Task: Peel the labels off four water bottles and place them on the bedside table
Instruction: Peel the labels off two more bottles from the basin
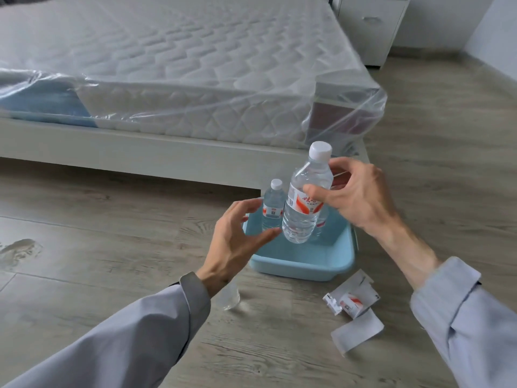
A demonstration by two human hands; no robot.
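My right hand [356, 196] grips a clear water bottle [306, 197] with a white cap and a red-and-white label, held tilted above a light blue basin [302, 263] on the floor. My left hand [237, 239] hovers open just left of the bottle's base, fingers spread, touching nothing. A second labelled bottle [273, 204] stands upright in the basin's far left corner. Another bottle stands behind the held one, mostly hidden. A clear bottle without a label [230, 299] lies on the floor, partly under my left wrist. Peeled labels [354, 309] lie on the floor to the right of the basin.
A plastic-wrapped mattress [181, 65] on a white bed frame fills the upper left. A white bedside table [369, 26] with a drawer stands at the top right, beyond the bed's corner. Wood-look flooring [447, 135] stretches to the right.
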